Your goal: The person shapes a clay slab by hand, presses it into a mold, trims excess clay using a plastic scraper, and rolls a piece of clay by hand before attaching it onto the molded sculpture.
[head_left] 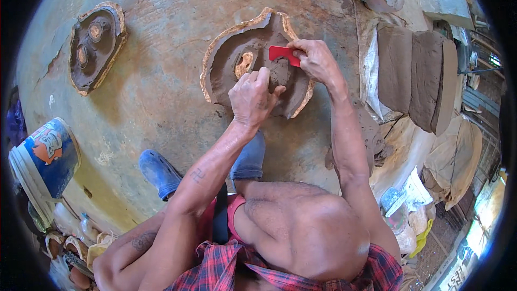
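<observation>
A plaster-like mould (206,75) with a rough tan rim lies on the floor, lined with dark brown clay (229,54). An oval opening (245,63) of bare tan surface shows near its middle. My right hand (316,60) is closed on a red flat scraper (281,54), whose edge meets a raised lump of clay (280,71). My left hand (252,96) rests at the near side of that lump, fingers curled and thumb apart, gripping the clay between forefinger and thumb. The other fingertips are hidden under the hand.
To the left lies a second clay-lined mould (98,47) with two round bare spots. Large slabs of clay (412,75) stand at the right on plastic sheeting (371,70). A blue-and-white bucket (51,156) is at the far left. Blue clogs (160,172) are on my feet.
</observation>
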{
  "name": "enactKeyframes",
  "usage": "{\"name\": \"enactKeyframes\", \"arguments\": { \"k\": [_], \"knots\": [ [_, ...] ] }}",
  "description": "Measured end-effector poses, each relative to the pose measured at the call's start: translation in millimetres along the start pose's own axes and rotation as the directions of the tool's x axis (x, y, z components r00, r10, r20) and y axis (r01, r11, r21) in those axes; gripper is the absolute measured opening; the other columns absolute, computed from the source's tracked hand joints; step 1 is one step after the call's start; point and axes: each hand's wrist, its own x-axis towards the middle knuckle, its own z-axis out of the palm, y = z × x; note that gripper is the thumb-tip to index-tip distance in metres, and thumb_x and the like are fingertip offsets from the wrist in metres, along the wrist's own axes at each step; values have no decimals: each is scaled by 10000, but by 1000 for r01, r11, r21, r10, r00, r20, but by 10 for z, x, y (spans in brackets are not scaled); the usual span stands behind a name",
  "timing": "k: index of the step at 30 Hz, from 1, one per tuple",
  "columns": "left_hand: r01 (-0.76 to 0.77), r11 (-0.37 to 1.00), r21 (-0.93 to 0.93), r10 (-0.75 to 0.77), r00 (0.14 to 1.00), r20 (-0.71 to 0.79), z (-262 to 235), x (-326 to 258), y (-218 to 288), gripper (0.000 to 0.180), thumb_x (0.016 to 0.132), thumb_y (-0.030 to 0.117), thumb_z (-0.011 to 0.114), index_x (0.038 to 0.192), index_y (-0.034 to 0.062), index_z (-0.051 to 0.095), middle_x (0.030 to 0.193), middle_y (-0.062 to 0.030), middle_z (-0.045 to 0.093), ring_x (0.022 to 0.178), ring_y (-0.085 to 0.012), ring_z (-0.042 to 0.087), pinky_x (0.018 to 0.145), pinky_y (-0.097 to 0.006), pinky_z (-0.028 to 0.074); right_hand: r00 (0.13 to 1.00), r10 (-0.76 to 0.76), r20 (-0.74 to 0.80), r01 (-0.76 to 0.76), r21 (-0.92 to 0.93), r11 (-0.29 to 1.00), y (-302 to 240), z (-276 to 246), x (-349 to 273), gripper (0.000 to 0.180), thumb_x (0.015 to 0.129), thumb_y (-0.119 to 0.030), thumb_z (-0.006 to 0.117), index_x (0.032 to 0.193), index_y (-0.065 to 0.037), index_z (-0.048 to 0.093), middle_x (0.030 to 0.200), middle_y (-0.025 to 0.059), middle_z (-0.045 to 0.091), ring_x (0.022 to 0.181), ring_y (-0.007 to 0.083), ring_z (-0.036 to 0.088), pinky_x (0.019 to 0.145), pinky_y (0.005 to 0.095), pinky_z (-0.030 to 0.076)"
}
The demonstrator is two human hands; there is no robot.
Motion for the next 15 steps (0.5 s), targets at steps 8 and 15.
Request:
{"name": "enactKeyframes", "arguments": {
  "k": [8,15],
  "knots": [
    [-9,1000,10,9,999,-38,-35,49,5,583,713,540,900,877,83,578,751,-131,649,736,-345,690,623,-470,521,999,-26,40,25,25,999,49,101,-286,292,854,-23,640,1115,-57,768,1017,253,731,973,449,709,844,494,560],
    [-51,999,1,51,997,-64,-27,52,-39,604,697,557,903,880,81,580,756,-139,659,731,-359,685,622,-471,519,998,40,58,-45,77,996,-49,99,-539,203,850,-50,653,1033,-8,731,961,270,706,959,484,678,819,527,543]
  ]
}}
